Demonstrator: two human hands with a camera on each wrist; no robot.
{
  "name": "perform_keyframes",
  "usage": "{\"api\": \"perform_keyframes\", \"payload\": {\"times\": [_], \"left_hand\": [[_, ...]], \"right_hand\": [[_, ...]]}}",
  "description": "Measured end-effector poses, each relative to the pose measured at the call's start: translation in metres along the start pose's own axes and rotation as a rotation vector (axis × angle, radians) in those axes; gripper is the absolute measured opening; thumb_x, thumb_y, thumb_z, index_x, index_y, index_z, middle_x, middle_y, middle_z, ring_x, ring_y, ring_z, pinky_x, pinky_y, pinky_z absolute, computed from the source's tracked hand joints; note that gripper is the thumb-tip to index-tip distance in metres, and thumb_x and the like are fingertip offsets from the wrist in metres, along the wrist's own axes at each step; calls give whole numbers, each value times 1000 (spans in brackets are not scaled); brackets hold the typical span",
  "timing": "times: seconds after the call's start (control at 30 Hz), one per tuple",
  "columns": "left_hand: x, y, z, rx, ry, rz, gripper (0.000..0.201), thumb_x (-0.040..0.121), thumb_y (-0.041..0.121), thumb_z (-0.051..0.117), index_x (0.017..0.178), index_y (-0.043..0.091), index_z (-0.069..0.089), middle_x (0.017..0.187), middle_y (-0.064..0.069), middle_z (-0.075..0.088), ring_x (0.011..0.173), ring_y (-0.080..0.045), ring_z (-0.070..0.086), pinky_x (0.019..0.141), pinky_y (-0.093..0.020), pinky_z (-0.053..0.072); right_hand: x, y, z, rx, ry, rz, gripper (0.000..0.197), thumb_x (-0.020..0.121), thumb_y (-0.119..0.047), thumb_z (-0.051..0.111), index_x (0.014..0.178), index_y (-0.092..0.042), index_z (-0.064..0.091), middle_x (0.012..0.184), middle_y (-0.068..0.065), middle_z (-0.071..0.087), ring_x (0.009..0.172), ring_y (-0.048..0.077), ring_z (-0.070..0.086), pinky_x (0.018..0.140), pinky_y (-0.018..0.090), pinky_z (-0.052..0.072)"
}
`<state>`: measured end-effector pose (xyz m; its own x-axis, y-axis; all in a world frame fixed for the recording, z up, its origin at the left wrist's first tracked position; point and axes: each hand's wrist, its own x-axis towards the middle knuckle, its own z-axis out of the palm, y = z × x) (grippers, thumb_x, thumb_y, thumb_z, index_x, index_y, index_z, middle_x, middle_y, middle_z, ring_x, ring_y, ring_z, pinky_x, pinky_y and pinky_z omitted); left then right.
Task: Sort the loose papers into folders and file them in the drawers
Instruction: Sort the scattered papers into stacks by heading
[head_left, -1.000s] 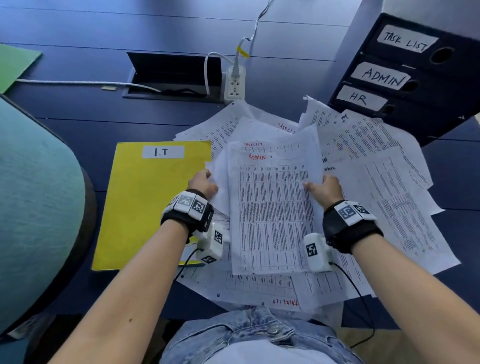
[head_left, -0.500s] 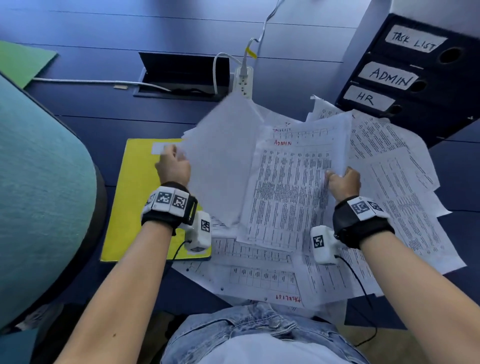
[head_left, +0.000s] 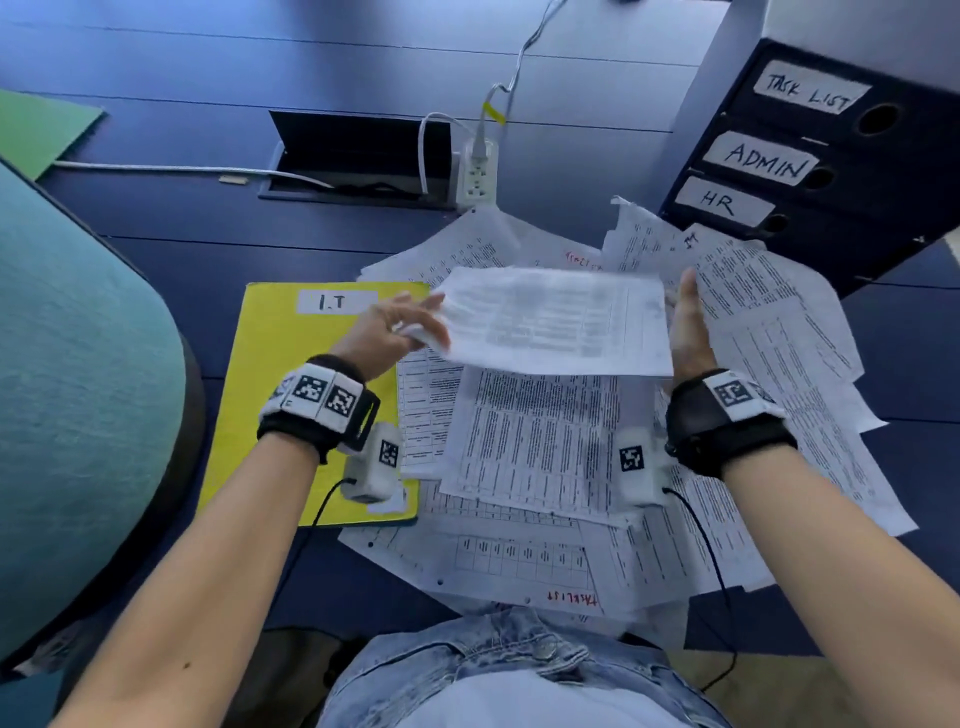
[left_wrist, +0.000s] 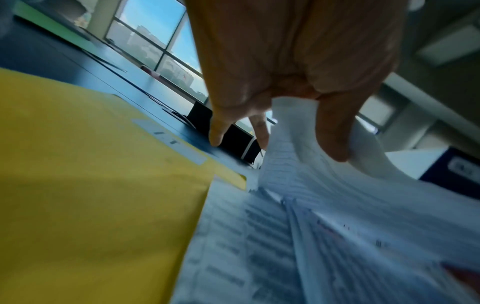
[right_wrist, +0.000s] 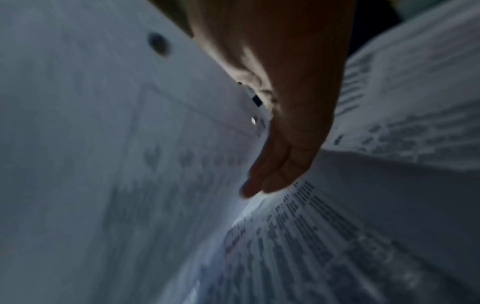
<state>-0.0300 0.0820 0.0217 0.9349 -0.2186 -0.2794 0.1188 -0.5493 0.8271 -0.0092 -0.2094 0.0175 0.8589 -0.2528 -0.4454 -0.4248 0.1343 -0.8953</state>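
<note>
A white printed sheet (head_left: 556, 322) is held level above the loose papers (head_left: 545, 457) that cover the blue table. My left hand (head_left: 415, 325) pinches its left edge; in the left wrist view the thumb and fingers of this hand (left_wrist: 298, 148) close on the curled paper (left_wrist: 311, 181). My right hand (head_left: 685, 312) stands with straight fingers flat against the sheet's right edge, and in the right wrist view this hand (right_wrist: 272, 181) lies beside the sheet (right_wrist: 116, 154). The yellow folder (head_left: 291, 395) marked I.T lies shut at the left.
Dark drawers (head_left: 831, 171) labelled TASK LIST, ADMIN and HR stand at the back right. A power strip (head_left: 478, 171) and an open cable hatch (head_left: 358, 150) are behind the papers. A green folder (head_left: 36, 130) lies far left, a teal chair (head_left: 78, 389) at my left.
Both hands first gripped paper, then the left hand lifted a sheet out to the left. Now the paper lies level between both hands, and the right hand has straightened against its edge.
</note>
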Motion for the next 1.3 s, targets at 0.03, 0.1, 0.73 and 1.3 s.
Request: {"api": "perform_keyframes", "payload": {"times": [0.03,0.1,0.73,1.3], "left_hand": [[-1,-6,5,63,-37,-31,33,84,-5,56,78,26,64,148,1,36,142,-19,18,116,-37,7],[1,-18,12,147,-36,-45,33,83,-3,58,91,27,67,151,1,29,143,-20,14,117,-42,5],[33,-48,33,-746,620,-407,23,88,2,55,105,13,43,87,-6,53,70,-16,51,58,-25,43],[47,-14,68,-87,190,-426,67,76,48,69,121,2,50,122,-11,54,113,-24,51,93,-31,41]], "right_hand": [[-2,-1,-2,54,-83,83,61,95,-56,24,110,-9,60,100,7,68,88,20,65,64,25,56],[1,5,-2,-11,-109,133,36,96,-32,47,102,0,62,101,18,68,79,26,67,72,39,57],[19,49,-17,-392,103,86,11,80,8,53,88,9,60,87,16,62,91,34,62,80,47,52],[21,12,50,-1479,-62,-504,23,88,-4,43,91,-17,60,97,8,66,99,27,58,99,39,29]]}}
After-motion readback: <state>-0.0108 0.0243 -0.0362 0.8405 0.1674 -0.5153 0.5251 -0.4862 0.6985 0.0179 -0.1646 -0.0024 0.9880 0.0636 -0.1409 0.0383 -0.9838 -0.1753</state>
